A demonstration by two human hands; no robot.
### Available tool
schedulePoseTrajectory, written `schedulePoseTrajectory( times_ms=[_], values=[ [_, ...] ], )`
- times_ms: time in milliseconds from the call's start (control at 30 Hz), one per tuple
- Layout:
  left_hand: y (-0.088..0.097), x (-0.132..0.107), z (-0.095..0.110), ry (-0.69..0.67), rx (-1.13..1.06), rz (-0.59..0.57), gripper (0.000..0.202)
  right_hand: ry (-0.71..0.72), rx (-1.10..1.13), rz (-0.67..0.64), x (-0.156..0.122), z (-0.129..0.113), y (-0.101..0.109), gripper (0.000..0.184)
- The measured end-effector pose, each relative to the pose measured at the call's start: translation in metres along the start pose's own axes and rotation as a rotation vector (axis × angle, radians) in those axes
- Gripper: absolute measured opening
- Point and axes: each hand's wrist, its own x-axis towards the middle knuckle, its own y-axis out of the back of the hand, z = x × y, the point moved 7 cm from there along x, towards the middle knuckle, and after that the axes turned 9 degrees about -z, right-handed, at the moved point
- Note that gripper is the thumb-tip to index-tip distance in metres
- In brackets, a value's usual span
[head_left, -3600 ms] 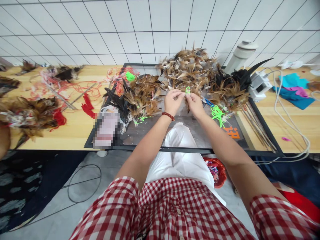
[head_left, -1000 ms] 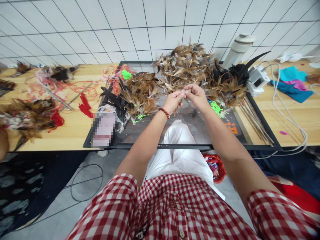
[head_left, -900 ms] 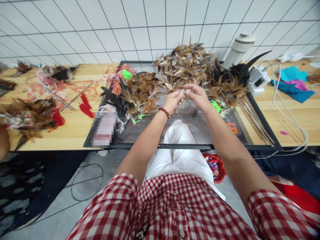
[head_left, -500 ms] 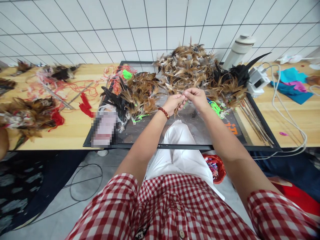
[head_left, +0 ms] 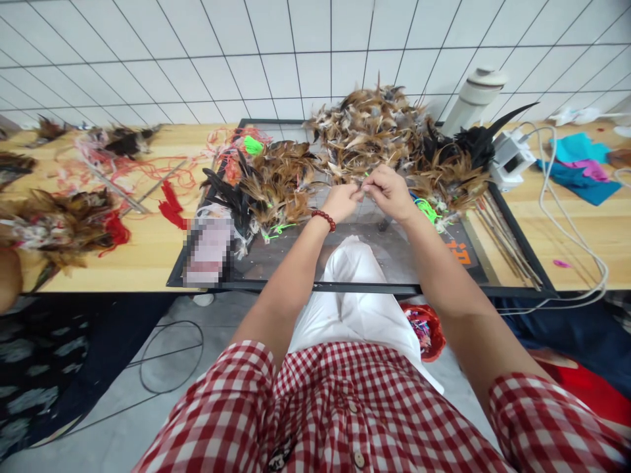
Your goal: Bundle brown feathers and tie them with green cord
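Observation:
Over the middle of the dark framed board, my left hand [head_left: 342,201], with a red bead bracelet at the wrist, is closed, fingers pinched. My right hand [head_left: 388,192] meets it fingertip to fingertip, also in a pinch. A small speck of bright green shows at the fingertips; what lies between them is mostly hidden. Just behind the hands rises a large pile of brown feathers [head_left: 369,131]. Left of them lies a heap of brown feather bunches [head_left: 280,177] with green ties. To the right are more brown feathers [head_left: 448,174] and a coil of green cord [head_left: 426,210].
The board's black frame [head_left: 365,288] edges the table front. A pale bottle [head_left: 470,98], a white charger [head_left: 513,159] with a cable, and thin sticks [head_left: 507,243] stand or lie right. Left are red tassels [head_left: 171,205], orange string [head_left: 167,174] and another person's feathers [head_left: 59,223].
My hands have turned slightly, and my right hand now arches higher over the pinch. Brown feathers that hung below my left fingers no longer show there. The view has shifted a little.

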Motion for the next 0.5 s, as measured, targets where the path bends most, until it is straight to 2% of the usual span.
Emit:
schedulePoseTrajectory(
  times_ms=[133, 200, 300, 433, 500],
  values=[
    [-0.018, -0.005, 0.008, -0.047, -0.116, -0.196, 0.023, -0.153, 0.224, 0.008, -0.001, 0.022, 0.0, 0.034],
    [-0.02, -0.005, 0.009, -0.063, -0.218, -0.211, 0.022, -0.266, 0.387, -0.013, -0.004, 0.038, -0.005, 0.04],
    [-0.018, -0.001, 0.004, -0.053, -0.317, -0.118, 0.023, -0.33, 0.455, -0.008, -0.006, 0.051, -0.009, 0.043],
    [-0.003, 0.002, -0.009, 0.02, -0.191, 0.101, 0.03, -0.192, 0.126, -0.021, -0.006, 0.033, -0.01, 0.028],
    [0.003, 0.001, -0.01, 0.036, -0.048, 0.147, 0.033, -0.114, -0.055, -0.075, -0.006, 0.019, -0.016, 0.017]
  ],
)
